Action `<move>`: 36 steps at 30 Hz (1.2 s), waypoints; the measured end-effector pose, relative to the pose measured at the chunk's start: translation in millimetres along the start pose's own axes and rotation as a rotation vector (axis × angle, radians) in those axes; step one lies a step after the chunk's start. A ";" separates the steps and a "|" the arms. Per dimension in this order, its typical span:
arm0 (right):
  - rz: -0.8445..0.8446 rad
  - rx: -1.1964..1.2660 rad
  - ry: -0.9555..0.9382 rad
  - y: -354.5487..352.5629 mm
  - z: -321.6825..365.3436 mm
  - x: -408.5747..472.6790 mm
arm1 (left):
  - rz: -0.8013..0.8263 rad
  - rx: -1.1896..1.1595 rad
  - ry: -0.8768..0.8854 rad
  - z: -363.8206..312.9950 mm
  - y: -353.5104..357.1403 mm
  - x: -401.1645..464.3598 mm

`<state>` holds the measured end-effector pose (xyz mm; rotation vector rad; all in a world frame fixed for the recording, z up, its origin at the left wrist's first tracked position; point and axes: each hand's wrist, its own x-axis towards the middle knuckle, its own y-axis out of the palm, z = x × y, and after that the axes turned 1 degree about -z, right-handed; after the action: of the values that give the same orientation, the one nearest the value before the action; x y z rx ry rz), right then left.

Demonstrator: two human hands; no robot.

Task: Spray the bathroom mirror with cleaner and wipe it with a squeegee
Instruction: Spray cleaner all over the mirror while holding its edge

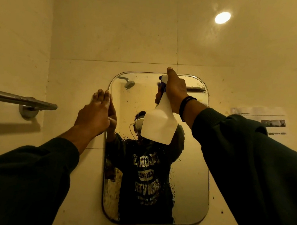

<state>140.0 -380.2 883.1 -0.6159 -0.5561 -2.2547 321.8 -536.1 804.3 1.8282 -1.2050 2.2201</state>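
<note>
White spray bottle [158, 125], blue trigger head, gripped at the neck by right hand [174, 94], raised before the upper part of the mirror [192, 178]; left hand [95, 114] flat, fingers straight, pressed on mirror's left edge; glass beaded with droplets; chrome towel bar [20, 100] on left wall; paper notice [259, 121] at right

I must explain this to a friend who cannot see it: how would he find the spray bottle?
Find the rounded mirror on the tiled wall. Before its upper half, the right hand holds a white spray bottle by the neck. It is the only white plastic thing there, with a blue nozzle on top.
</note>
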 end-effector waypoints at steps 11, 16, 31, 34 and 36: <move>0.008 -0.042 -0.046 10.1 -1.5 -0.5 | -0.030 -0.007 0.021 1.3 2.6 0.1; -0.007 0.030 -0.016 8.8 -3.7 -0.9 | -0.035 -0.019 0.023 1.5 2.6 -1.2; -0.047 0.023 -0.033 11.5 -0.7 -6.7 | -0.021 -0.006 0.010 2.3 5.2 2.3; -0.004 0.035 -0.023 9.2 -2.9 -7.8 | -0.037 -0.005 0.021 2.8 6.4 2.5; 0.018 0.047 -0.032 9.0 -3.9 -7.8 | -0.044 -0.011 0.033 2.9 7.3 2.4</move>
<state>150.5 -384.1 877.4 -0.6321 -0.6160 -2.2116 319.9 -543.9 802.5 1.7888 -1.1575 2.2066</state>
